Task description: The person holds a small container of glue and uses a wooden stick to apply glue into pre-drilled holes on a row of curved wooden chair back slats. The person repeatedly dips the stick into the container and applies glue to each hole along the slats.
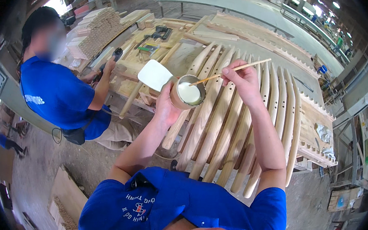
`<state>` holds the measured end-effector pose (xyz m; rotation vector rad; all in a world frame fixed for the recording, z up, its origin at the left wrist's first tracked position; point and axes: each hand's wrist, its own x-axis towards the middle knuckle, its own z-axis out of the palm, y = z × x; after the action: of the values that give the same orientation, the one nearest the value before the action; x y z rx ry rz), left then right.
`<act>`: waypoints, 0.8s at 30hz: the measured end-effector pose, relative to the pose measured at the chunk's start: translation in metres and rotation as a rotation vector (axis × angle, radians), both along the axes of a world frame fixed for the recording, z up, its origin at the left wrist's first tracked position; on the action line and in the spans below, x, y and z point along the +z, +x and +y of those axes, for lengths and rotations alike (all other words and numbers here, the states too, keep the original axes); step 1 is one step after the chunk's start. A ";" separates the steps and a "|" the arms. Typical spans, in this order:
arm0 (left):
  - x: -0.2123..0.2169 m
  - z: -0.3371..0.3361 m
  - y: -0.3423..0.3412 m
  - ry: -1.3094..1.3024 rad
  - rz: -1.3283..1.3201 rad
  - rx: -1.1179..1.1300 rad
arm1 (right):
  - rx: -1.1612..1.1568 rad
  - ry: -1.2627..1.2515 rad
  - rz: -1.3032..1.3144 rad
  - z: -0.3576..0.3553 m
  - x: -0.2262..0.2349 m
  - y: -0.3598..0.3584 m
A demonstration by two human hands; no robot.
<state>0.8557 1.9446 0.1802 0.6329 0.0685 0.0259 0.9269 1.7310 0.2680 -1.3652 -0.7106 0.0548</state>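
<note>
**Stick dipped in a tin of white glue above a rack of curved slats**

The left hand (pixel 166 106) is wrapped around a small round tin (pixel 187 92), fingers closed on its side, holding it up with the open top showing. The tin holds a thick white liquid (pixel 189 93). A flat white lid (pixel 154 75) sticks out just beyond the left hand's fingertips, touching the tin's far-left edge.

The right hand (pixel 242 79) pinches a thin wooden stick (pixel 230 70) between thumb and fingers. The stick slants down from the right hand to the tin, its lower tip at the rim over the white liquid; its other end points up and away past the knuckles.

Under both hands lies a row of long curved wooden slats (pixel 217 130), side by side on a workbench (pixel 310 125). Left of the left hand, well apart, another person in a blue shirt (pixel 54 92) leans over the same bench.
</note>
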 end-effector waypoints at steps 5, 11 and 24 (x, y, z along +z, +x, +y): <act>0.001 0.005 -0.020 0.023 -0.012 -0.055 | 0.063 -0.340 -0.292 0.013 0.016 -0.005; 0.009 0.016 -0.041 0.115 0.087 -0.081 | 0.314 -0.649 -0.764 0.018 0.056 -0.021; -0.011 0.045 -0.035 0.205 0.168 -0.280 | 0.242 -0.841 -1.120 -0.019 0.084 -0.074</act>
<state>0.8202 1.9898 0.1687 0.8438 0.1406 -0.2947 0.8531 1.7118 0.3520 -2.0876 -1.9416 -0.2739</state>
